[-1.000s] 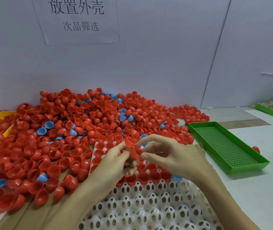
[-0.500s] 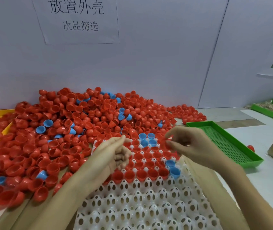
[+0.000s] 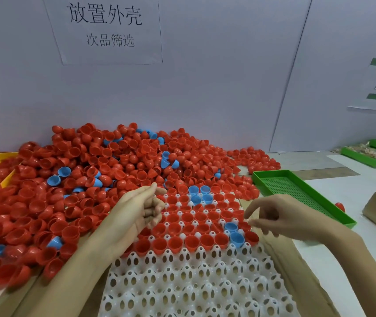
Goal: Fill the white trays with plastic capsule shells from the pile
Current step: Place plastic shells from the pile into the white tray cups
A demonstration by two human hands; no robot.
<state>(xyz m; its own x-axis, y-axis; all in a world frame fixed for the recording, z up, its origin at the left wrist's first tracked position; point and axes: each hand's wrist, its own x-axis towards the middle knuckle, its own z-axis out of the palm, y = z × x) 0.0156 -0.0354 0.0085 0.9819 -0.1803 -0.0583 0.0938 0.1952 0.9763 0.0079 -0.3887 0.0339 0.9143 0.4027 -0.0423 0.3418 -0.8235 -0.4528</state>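
The right hand [image 3: 283, 217] is held above the tray's right edge, thumb and forefinger nearly pinched; whether anything is gripped cannot be told. The left hand [image 3: 140, 211] is held palm-up, fingers loosely curled, nothing seen in it. One white tray [image 3: 196, 287] lies below both, its far rows filled with red shells and six blue shells [image 3: 236, 239] counted; near rows lie bare. The pile [image 3: 104, 170] spreads behind. One green tray [image 3: 296, 191] stands right.
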